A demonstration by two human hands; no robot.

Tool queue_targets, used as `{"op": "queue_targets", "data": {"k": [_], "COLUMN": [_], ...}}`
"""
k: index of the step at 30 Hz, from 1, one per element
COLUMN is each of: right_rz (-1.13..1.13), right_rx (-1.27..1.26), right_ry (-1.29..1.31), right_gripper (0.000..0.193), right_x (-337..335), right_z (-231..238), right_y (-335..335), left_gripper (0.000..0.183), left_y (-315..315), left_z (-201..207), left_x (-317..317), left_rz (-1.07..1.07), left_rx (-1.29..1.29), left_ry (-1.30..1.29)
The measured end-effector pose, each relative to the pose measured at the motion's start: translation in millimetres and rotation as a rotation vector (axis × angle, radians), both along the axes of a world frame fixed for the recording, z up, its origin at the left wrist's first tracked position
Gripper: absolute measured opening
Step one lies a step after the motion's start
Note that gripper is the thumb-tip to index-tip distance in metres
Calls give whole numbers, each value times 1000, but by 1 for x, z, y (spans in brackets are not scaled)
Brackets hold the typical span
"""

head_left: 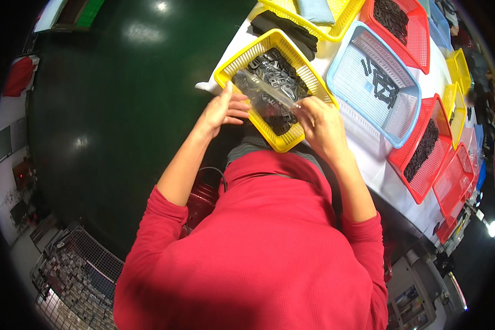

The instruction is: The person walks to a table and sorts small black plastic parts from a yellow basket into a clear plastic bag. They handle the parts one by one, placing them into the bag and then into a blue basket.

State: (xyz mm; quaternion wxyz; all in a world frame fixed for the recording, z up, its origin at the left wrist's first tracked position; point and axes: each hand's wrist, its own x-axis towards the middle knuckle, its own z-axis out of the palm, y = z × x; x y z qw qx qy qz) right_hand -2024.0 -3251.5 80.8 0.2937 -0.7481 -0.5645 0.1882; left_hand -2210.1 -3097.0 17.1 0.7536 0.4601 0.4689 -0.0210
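A yellow plastic basket (284, 144) sits at the near corner of the table, directly before me. Many small black and grey plastic pieces (287, 82), which look like buckles, fill it. My right hand (324, 125) is closed in a pinch at the basket's right side, gripping one end of a clear plastic bag (275, 93). The bag stretches across the basket over the pieces, and its contents, if any, are hard to make out. Beside the basket's left rim is my left hand (224, 111), its fingers spread and holding nothing.
To the right on the white-covered table (363, 165) stand a light blue basket (341, 82) with several black strips and red baskets (418, 190) of dark pieces. Behind lie folded black cloth (286, 30) and another yellow basket (344, 30). A wire cage (102, 264) is at the lower left.
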Motion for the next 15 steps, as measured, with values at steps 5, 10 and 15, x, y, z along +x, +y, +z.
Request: {"op": "queue_targets", "data": {"k": [5,10,15], "right_rz": [-231,-415,-254], "right_rx": [-100,-80,-58], "right_ry": [724,1288,1313], "right_gripper": [13,22,46], "right_x": [-23,0,13], "right_z": [20,31,31], "right_y": [1,39,67], "left_gripper": [62,112,49], "left_y": [-28,-55,-30], "left_z": [-15,29,0], "left_x": [-3,14,50], "left_rz": [136,-245,98], "left_rx": [-149,417,645], "left_ry": [-427,-442,-169]}}
